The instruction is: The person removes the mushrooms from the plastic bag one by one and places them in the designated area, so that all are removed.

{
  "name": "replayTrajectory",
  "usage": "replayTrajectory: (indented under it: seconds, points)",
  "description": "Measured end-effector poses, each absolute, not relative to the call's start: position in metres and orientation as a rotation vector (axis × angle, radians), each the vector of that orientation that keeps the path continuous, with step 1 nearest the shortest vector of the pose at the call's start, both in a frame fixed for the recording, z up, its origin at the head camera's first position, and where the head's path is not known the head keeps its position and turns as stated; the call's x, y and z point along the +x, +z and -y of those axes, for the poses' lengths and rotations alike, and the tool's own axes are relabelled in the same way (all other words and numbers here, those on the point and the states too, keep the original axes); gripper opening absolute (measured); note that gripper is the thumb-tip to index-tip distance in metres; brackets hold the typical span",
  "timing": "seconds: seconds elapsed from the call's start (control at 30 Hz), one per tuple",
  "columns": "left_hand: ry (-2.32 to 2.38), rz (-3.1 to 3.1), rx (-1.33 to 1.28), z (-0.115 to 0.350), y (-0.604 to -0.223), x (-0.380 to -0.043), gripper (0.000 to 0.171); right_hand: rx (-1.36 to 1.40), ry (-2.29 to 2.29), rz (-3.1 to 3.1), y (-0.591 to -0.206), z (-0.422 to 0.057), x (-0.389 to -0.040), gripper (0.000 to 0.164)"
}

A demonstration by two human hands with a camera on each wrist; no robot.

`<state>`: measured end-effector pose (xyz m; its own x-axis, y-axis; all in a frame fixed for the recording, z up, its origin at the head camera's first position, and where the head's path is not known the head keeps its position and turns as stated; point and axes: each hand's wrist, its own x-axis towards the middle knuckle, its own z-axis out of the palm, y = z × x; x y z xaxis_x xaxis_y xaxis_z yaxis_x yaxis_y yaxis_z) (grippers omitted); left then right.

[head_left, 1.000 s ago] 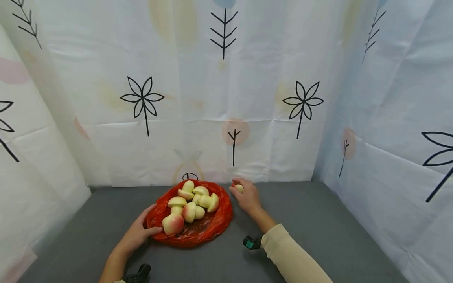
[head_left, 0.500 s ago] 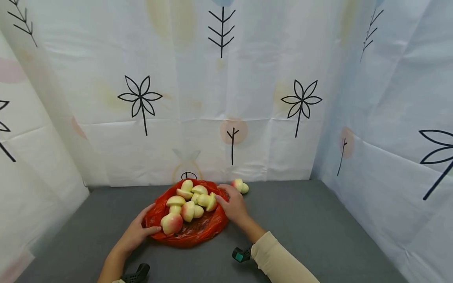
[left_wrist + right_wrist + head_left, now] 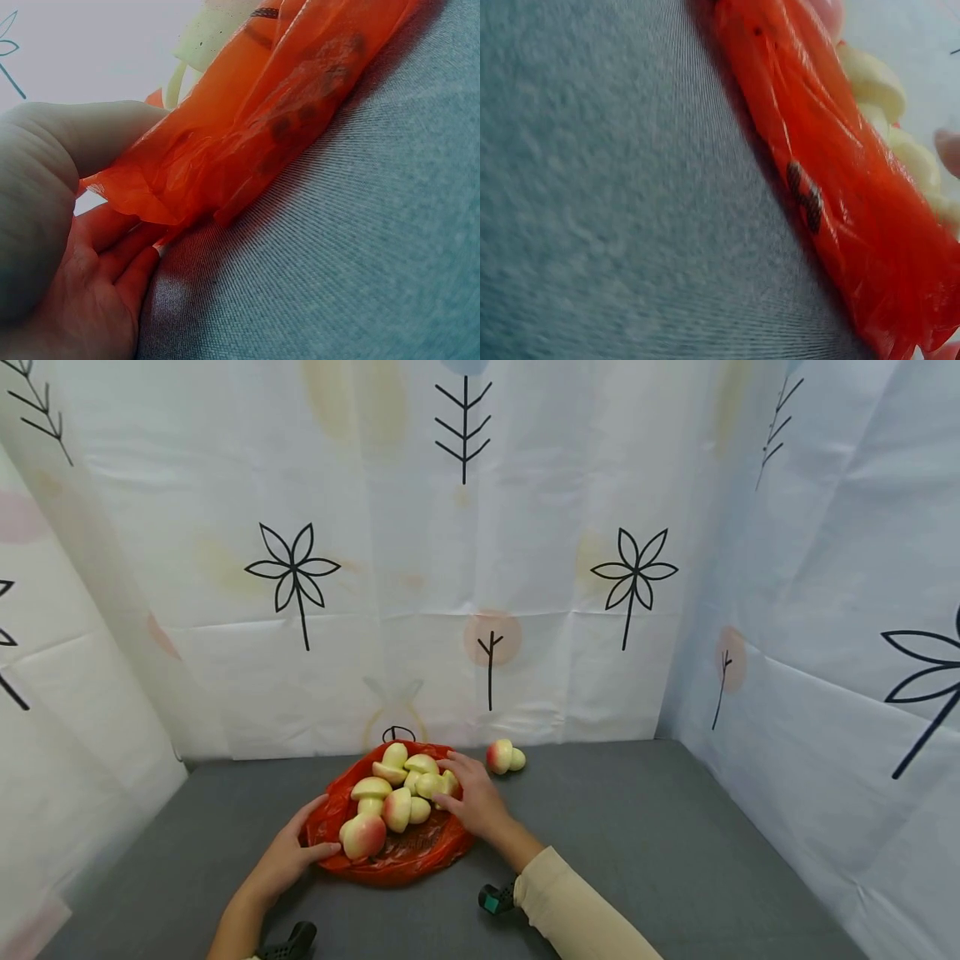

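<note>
A red plastic bag [image 3: 408, 867] lies on the grey tabletop with its mouth spread wide. Several pale yellow toy mushrooms with pink-blushed caps lie in it, among them a mushroom [image 3: 363, 837] at its left. My left hand [image 3: 288, 853] grips the bag's left rim, thumb over the edge and fingers outside it, as the left wrist view also shows. Over the bag's right side, my right hand [image 3: 478, 797] spreads its thumb and fingers around the rightmost mushroom [image 3: 431, 786], partly hiding it. Whether they touch it is unclear. Another mushroom [image 3: 505, 757] lies on the tabletop beyond this hand.
The grey tabletop [image 3: 615, 843] extends to both sides of the bag. A white patterned cloth [image 3: 390, 677] hangs behind it and along both sides. Black wrist devices [image 3: 495, 900] sit at both wrists.
My right hand has let go of a mushroom on the tabletop, then moved left over the bag's right side to another mushroom. The left hand has stayed at the rim.
</note>
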<state>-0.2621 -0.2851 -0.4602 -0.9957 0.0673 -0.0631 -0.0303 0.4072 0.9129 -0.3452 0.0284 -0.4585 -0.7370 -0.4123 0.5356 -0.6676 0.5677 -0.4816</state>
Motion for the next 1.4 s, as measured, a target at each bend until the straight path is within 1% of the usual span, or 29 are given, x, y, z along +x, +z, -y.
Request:
replayTrajectory:
  seconds: [0.2,0.4,0.83,1.4]
  points:
    - [1.659,-2.564,0.033,0.286,-0.461,-0.263,0.091,0.976,0.861,2.524,-0.458,-0.028,-0.347,0.064]
    - [1.649,-2.575,0.052,0.286,-0.461,-0.263,0.091,0.999,0.772,2.555,-0.462,-0.028,-0.348,0.07]
    - [1.642,-2.576,0.037,0.284,-0.458,-0.261,0.091,0.935,0.737,2.537,-0.463,-0.026,-0.342,0.055]
    - [1.614,-2.584,0.023,0.287,-0.461,-0.264,0.091,0.992,0.703,2.45,-0.456,-0.037,-0.334,0.053]
